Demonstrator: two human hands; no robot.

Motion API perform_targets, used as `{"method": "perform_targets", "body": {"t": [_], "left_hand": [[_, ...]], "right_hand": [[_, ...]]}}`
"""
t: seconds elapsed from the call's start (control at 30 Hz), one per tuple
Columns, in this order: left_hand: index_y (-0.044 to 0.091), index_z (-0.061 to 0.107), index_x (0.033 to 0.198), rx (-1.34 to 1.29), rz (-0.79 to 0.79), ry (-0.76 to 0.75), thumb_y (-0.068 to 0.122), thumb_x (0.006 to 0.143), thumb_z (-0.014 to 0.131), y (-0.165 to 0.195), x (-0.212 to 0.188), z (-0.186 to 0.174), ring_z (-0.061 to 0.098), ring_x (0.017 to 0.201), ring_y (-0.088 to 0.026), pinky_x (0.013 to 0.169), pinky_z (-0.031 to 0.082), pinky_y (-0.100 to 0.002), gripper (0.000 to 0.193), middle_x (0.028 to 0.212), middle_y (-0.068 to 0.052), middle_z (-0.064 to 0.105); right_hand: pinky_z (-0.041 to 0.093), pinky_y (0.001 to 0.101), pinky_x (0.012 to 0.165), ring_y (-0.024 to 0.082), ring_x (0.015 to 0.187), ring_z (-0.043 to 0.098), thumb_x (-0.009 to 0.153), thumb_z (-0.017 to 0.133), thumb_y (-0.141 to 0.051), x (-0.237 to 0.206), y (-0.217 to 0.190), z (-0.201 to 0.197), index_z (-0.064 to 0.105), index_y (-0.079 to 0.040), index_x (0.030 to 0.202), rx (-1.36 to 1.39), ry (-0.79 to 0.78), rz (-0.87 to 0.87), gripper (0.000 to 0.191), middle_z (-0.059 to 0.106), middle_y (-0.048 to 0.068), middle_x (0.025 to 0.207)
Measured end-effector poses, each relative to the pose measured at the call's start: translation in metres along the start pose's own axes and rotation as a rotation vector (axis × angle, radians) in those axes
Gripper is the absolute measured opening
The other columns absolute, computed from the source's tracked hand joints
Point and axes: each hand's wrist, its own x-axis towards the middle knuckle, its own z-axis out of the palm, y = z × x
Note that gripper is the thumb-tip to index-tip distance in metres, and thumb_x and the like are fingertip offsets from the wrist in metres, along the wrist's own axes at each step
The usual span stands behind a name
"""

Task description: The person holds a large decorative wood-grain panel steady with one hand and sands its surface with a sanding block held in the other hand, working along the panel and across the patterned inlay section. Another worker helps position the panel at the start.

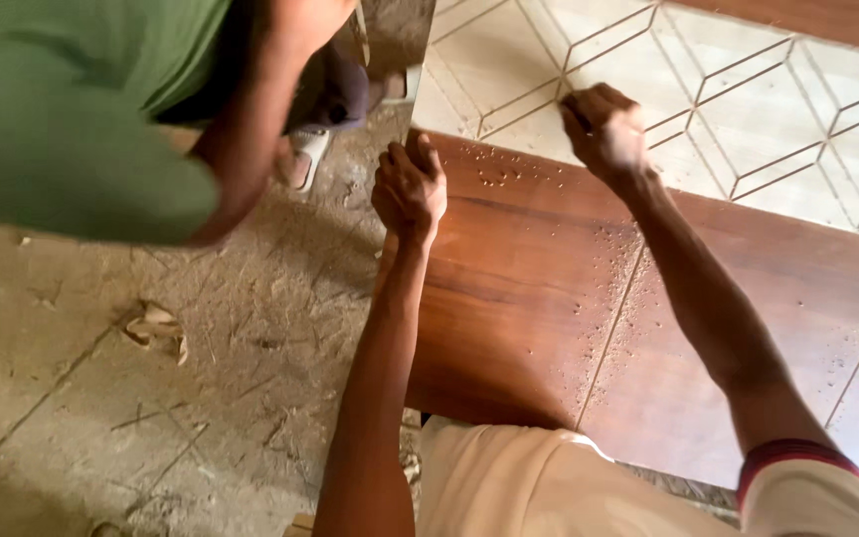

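Floor (101, 398): at my nine o'clock I see rough grey concrete, littered with wood chips and a curled shaving (156, 328).
Other person (72, 109): at my eleven o'clock, someone in a green shirt bends over, one bare arm hanging down; their sandalled foot (305, 154) stands just beyond the board's corner.
Left hand (410, 189): at twelve o'clock, fingers curled together and hooked over the near-left corner of the board, gripping its edge.
Board (519, 298): a wide brown wood-grain panel lying flat from centre out to my three o'clock, with thin grooves cut across it and sawdust specks scattered on top.
Right hand (603, 129): at one o'clock, bunched into a loose fist, fingertips pressed where the brown board meets the pale patterned panel (748, 109); whether it pinches anything I cannot tell.
Handling: I judge the board stiff, fairly heavy and awkward for its width, its laminate face slick with dust. Edges and corners give the surest hold.
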Motion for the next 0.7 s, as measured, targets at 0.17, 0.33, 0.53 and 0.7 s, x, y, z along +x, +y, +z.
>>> {"method": "perform_targets", "body": {"t": [0.17, 0.33, 0.53, 0.7], "left_hand": [[0.006, 0.061, 0.096, 0.006, -0.006, 0.002, 0.051, 0.103, 0.048, 0.003, 0.003, -0.002, 0.071, 0.075, -0.036, 0.06, 0.058, -0.047, 0.047, 0.09, -0.019, 0.069], [0.006, 0.06, 0.095, 0.005, -0.059, -0.072, 0.05, 0.103, 0.048, 0.002, 0.006, -0.004, 0.071, 0.073, -0.035, 0.059, 0.059, -0.046, 0.046, 0.089, -0.018, 0.068], [0.006, 0.06, 0.096, 0.007, -0.034, -0.041, 0.05, 0.103, 0.049, 0.005, 0.004, -0.007, 0.07, 0.075, -0.036, 0.06, 0.058, -0.048, 0.046, 0.09, -0.018, 0.068], [0.006, 0.061, 0.095, 0.025, -0.029, 0.001, 0.052, 0.101, 0.051, 0.005, 0.004, -0.005, 0.07, 0.078, -0.037, 0.064, 0.059, -0.049, 0.047, 0.092, -0.018, 0.068]], "right_hand": [[0.056, 0.0295, 0.056, 0.019, 0.073, 0.069, 0.105, 0.072, -0.002, -0.017, -0.004, -0.01, 0.075, 0.001, 0.102, -0.016, -0.002, -0.029, 0.005, 0.073, 0.013, 0.09], [0.057, 0.0304, 0.055, 0.02, 0.072, 0.069, 0.1, 0.072, -0.003, -0.041, -0.009, -0.018, 0.075, 0.002, 0.1, -0.009, 0.024, 0.049, 0.006, 0.073, 0.015, 0.088], [0.055, 0.0285, 0.049, 0.019, 0.068, 0.068, 0.105, 0.071, -0.003, 0.013, -0.002, 0.001, 0.076, 0.001, 0.1, -0.004, 0.014, 0.036, 0.008, 0.073, 0.015, 0.088], [0.058, 0.0321, 0.062, 0.018, 0.08, 0.067, 0.107, 0.072, -0.013, 0.034, 0.003, -0.014, 0.076, -0.005, 0.1, -0.158, -0.183, -0.165, 0.012, 0.074, 0.009, 0.092]]}}
